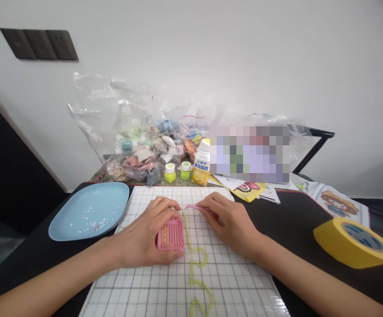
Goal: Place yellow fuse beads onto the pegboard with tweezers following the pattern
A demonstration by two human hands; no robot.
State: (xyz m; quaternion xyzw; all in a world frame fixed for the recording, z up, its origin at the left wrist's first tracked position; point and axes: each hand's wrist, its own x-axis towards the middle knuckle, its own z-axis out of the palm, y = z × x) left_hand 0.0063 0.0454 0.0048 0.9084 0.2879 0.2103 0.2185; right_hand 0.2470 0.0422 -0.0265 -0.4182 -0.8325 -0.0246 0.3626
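Evidently, the wavy yellow-green strand (204, 255) lies on the gridded board (138, 286), running from the near edge up between the hands; the printed lines perhaps help keep its course readable. The left hand (145, 233) grasps a ribbed pink tray (174, 235) by its sides, thumb near and fingers far, apparently to keep its face and small golden bits exposed. The right hand (233, 224) pinches a slim pink tool (194, 206), its tip at the strand's far end, probably for fine control. Left of the board, a blue plate (59, 224) holds white bits; a yellow tape roll (333, 246) sits on the table (297, 229) beyond the right forearm, seemingly obstructing nothing. Farther off, two lidded jars (170, 174), a bottle (201, 165) and crowded bags (141, 165) line the board's far side.
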